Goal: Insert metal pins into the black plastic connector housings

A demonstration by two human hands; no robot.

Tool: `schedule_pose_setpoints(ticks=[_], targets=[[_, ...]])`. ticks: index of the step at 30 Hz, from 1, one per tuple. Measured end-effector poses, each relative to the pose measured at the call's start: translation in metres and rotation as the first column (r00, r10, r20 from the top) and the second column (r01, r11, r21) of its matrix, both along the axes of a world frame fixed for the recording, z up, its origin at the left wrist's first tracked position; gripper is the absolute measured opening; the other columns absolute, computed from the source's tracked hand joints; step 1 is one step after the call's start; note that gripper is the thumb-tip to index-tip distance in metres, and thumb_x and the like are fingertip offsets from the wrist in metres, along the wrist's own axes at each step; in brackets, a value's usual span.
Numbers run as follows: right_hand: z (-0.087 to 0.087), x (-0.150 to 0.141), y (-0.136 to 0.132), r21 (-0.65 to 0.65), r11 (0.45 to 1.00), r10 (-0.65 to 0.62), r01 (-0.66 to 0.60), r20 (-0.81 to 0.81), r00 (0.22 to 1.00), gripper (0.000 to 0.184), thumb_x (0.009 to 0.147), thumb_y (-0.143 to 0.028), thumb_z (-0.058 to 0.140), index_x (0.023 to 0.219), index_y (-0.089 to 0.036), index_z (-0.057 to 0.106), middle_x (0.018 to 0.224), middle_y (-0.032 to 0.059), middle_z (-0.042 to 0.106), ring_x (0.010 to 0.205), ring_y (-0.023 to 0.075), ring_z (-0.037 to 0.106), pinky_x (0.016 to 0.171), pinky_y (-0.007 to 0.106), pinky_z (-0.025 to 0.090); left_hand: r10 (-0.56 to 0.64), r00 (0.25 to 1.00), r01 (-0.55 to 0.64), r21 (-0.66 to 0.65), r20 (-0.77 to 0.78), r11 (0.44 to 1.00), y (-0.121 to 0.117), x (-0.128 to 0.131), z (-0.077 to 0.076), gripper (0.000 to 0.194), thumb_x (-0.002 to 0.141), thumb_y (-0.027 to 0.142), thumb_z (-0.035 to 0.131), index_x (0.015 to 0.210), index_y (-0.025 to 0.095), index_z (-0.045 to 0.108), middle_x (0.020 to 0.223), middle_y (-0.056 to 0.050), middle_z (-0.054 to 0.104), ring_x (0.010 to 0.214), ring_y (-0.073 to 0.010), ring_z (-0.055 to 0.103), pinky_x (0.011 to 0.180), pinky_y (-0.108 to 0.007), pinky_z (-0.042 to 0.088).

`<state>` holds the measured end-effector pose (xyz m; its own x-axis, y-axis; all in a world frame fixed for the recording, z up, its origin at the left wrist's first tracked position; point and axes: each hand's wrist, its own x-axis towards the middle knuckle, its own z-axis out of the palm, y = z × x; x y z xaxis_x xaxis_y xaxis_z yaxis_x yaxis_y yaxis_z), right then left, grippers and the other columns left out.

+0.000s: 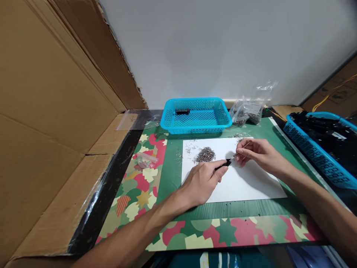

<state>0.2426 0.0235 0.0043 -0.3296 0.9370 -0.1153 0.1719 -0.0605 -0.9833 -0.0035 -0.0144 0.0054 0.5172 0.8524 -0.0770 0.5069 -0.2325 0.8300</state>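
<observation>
My left hand [205,178] rests on a white sheet of paper [245,186] and pinches a small black part [225,163] between thumb and fingers. My right hand [258,152] is closed on thin metal tweezers [242,149], whose tip meets the end of the black part. A pile of tiny metal pins [205,154] lies on the paper just beyond my left hand, with loose pins scattered around it.
A blue basket [196,115] holding one black part stands behind the paper. Clear bags of metal pieces [247,111] lie to its right. A second blue basket [315,149] full of black parts stands at the right. Cardboard walls rise on the left.
</observation>
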Motion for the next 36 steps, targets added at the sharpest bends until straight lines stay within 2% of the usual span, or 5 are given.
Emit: schedule_pose_setpoints(ticks=[7, 14, 21, 27, 36], targets=[[-0.001, -0.002, -0.008, 0.298, 0.954, -0.073, -0.017, 0.288, 0.955, 0.037, 0.100, -0.055, 0.061, 0.092, -0.019, 0.062, 0.078, 0.0068, 0.076, 0.073, 0.0193, 0.071, 0.072, 0.032, 0.054, 0.007, 1.000, -0.007, -0.007, 0.019, 1.000, 0.000, 0.000, -0.003, 0.048, 0.108, 0.049, 0.043, 0.140, 0.022, 0.067, 0.075, 0.002, 0.067, 0.069, -0.0149, 0.061, 0.066, -0.026, 0.043], [-0.003, -0.005, -0.009, 0.281, 0.958, -0.041, -0.052, 0.317, 0.948, 0.039, 0.097, -0.057, 0.064, 0.091, -0.019, 0.063, 0.077, 0.0063, 0.075, 0.071, 0.0195, 0.070, 0.070, 0.032, 0.054, -0.005, 1.000, 0.004, 0.006, 0.011, 1.000, 0.001, 0.001, -0.004, 0.048, 0.109, 0.049, 0.041, 0.137, 0.021, 0.068, 0.075, 0.001, 0.067, 0.070, -0.0151, 0.061, 0.067, -0.026, 0.043], [-0.006, -0.005, -0.006, 0.250, 0.967, -0.024, -0.041, 0.253, 0.967, 0.041, 0.091, -0.058, 0.073, 0.089, -0.017, 0.066, 0.075, 0.0076, 0.073, 0.067, 0.0193, 0.069, 0.065, 0.031, 0.056, -0.030, 0.999, 0.030, 0.019, -0.020, 0.999, 0.001, 0.002, -0.001, 0.043, 0.110, 0.044, 0.037, 0.113, 0.020, 0.073, 0.075, 0.002, 0.067, 0.067, -0.0138, 0.059, 0.064, -0.027, 0.040], [-0.009, -0.004, -0.003, 0.228, 0.973, -0.005, -0.045, 0.214, 0.977, 0.037, 0.089, -0.052, 0.077, 0.087, -0.017, 0.064, 0.066, 0.0045, 0.071, 0.060, 0.0165, 0.066, 0.059, 0.028, 0.052, -0.028, 0.999, 0.028, 0.014, -0.026, 1.000, 0.000, 0.004, -0.002, 0.045, 0.110, 0.047, 0.035, 0.127, 0.023, 0.069, 0.078, 0.002, 0.069, 0.071, -0.0157, 0.062, 0.068, -0.028, 0.042], [-0.012, -0.003, -0.005, 0.269, 0.962, -0.027, -0.052, 0.282, 0.959, 0.035, 0.089, -0.049, 0.078, 0.086, -0.018, 0.065, 0.070, 0.0045, 0.070, 0.063, 0.0166, 0.065, 0.058, 0.028, 0.049, -0.041, 0.999, 0.042, 0.035, -0.032, 0.998, 0.000, 0.005, -0.005, 0.045, 0.110, 0.044, 0.034, 0.131, 0.024, 0.068, 0.079, 0.001, 0.068, 0.073, -0.0167, 0.063, 0.067, -0.028, 0.043]])
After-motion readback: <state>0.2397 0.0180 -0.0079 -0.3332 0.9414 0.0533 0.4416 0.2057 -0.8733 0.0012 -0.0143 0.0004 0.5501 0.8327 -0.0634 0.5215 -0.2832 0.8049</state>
